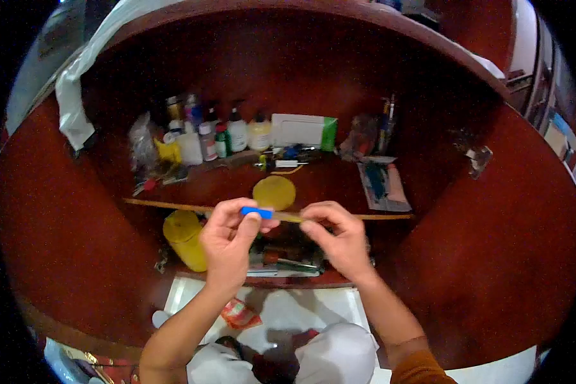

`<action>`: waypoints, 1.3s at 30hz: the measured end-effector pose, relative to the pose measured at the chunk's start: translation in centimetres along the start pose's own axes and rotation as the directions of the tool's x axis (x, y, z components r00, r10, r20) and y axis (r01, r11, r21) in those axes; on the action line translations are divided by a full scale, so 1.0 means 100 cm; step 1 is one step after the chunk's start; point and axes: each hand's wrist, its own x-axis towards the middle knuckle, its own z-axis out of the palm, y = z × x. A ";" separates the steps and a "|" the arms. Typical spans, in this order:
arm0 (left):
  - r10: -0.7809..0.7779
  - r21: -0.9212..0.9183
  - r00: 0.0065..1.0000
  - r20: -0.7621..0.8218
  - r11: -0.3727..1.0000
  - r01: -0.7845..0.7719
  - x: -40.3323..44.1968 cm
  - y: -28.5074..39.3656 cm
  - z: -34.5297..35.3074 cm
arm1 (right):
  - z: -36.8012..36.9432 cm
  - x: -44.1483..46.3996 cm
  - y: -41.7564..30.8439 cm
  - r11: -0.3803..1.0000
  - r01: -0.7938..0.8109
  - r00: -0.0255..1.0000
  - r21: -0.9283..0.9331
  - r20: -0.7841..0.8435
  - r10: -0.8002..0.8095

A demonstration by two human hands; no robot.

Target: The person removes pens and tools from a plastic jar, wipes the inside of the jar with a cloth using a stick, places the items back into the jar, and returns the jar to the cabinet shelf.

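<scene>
My left hand (232, 232) pinches a small blue piece (256, 212) between thumb and fingers. From its right end a thin yellowish strip (289, 218) runs across to my right hand (335, 235), whose thumb and fingertips close on the strip's far end. Both hands are raised in front of the shelf edge. Just behind them a round yellow disc (274, 192) lies on the wooden shelf (329, 190). Whether the blue piece and the strip are one object, I cannot tell.
Several bottles (237, 132) line the shelf's back, beside a white and green box (301, 131). Small tools lie before them. At the right is a flat packet (384, 185). A yellow container (185, 238) stands below left, and a red-and-white wrapper (240, 313) lies lower down.
</scene>
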 end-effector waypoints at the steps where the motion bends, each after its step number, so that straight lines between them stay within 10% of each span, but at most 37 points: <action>1: -0.009 0.002 1.000 0.002 1.000 0.009 0.000 -0.001 0.000 | -0.001 0.002 -0.003 0.968 0.148 0.989 -0.202 0.019 -0.148; 15: -0.118 0.054 0.991 0.064 0.992 0.114 -0.002 -0.035 0.016 | 0.001 0.000 -0.002 0.970 -0.225 0.962 0.093 0.177 0.206; 23: -0.187 0.258 0.959 0.211 0.957 0.130 0.018 -0.071 0.031 | -0.035 0.046 0.042 0.997 -0.062 0.977 -0.052 -0.209 0.050; 34: 0.137 0.638 0.900 0.414 0.662 -0.394 0.049 -0.123 0.072 | -0.201 0.193 0.128 0.890 0.265 0.730 -0.370 -0.527 -0.436; 39: 0.157 0.611 0.879 0.450 0.664 -0.432 0.042 -0.115 0.071 | -0.196 0.199 0.114 0.803 0.021 0.735 -0.595 -0.536 -0.416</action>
